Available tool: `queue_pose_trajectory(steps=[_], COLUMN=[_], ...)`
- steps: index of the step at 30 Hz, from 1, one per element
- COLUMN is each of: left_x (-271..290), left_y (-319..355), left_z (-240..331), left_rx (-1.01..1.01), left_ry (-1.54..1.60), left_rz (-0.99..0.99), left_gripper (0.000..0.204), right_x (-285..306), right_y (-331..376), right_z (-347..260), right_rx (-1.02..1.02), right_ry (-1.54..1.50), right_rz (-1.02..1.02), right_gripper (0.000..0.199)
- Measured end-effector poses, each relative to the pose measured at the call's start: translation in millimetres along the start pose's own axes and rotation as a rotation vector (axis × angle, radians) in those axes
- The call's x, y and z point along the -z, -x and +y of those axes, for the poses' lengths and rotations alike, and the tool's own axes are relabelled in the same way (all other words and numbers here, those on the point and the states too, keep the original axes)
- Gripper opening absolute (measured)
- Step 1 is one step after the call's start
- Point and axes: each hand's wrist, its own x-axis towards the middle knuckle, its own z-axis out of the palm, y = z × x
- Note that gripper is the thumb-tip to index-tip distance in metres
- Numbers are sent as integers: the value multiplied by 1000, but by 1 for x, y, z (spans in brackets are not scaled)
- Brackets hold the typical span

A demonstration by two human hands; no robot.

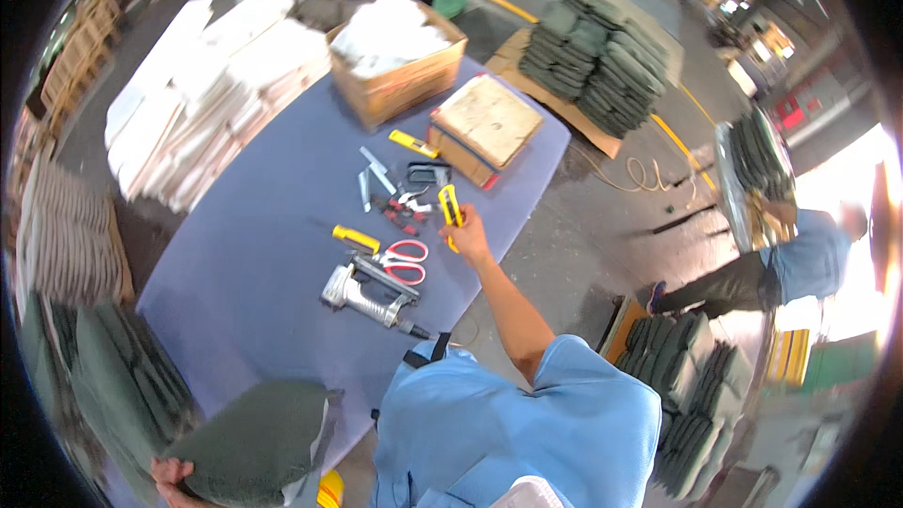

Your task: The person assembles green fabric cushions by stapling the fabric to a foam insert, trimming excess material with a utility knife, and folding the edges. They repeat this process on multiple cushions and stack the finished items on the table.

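My right hand [468, 235] is closed around a yellow utility knife [451, 211], held above the blue tabletop [254, 235]. At the lower left, my left hand [172, 478] grips the edge of a dark green padded cushion [261, 440], which overlaps the table's near edge. Between my hands lie a silver staple gun [362, 297], red-handled scissors [404, 261] and a yellow-handled screwdriver [356, 239]. Just left of the knife are red-handled pliers [403, 216] and a black stapler-like tool [429, 173]. Staple strips [373, 164] and a yellow tool [414, 143] lie farther back.
A cardboard box [400, 94] of white plastic and a worn closed box [484, 127] stand at the table's far end. White sheets [221, 94] are piled left. Dark green cushion stacks [593, 56] stand on the floor. A person [800, 259] works at the right.
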Motion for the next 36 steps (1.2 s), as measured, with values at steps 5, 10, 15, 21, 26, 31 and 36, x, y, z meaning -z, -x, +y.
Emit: queue_pose_trajectory(steps=[5, 10, 15, 21, 26, 31, 36], left_x=[-33, -47, 5, 77, 34, 24, 26], left_y=[-15, -31, -105, -143, -113, -160, -138], left_z=[17, 7, -70, -89, 25, -25, -143], left_rx=[-94, -79, 121, 468, 287, 269, 100], left_ry=[-48, -81, -184, -301, -130, -691, -922], left_rz=[-96, -185, -394, -677, -1103, -1021, -913], left_gripper=[58, 58, 57, 54, 54, 55, 56], right_x=[7, -8, -15, -22, -34, -57, -74], right_y=[14, 41, 58, 69, 70, 87, 104], right_z=[8, 0, -19, -40, -38, -82, -83], right_rx=[-155, -237, -195, -165, -111, -42, -65], right_ry=[-39, -111, 5, -22, -44, -12, -135], right_rz=[14, -92, -222, -249, -312, -427, -618], right_gripper=[32, 41, 42, 44, 46, 43, 36])
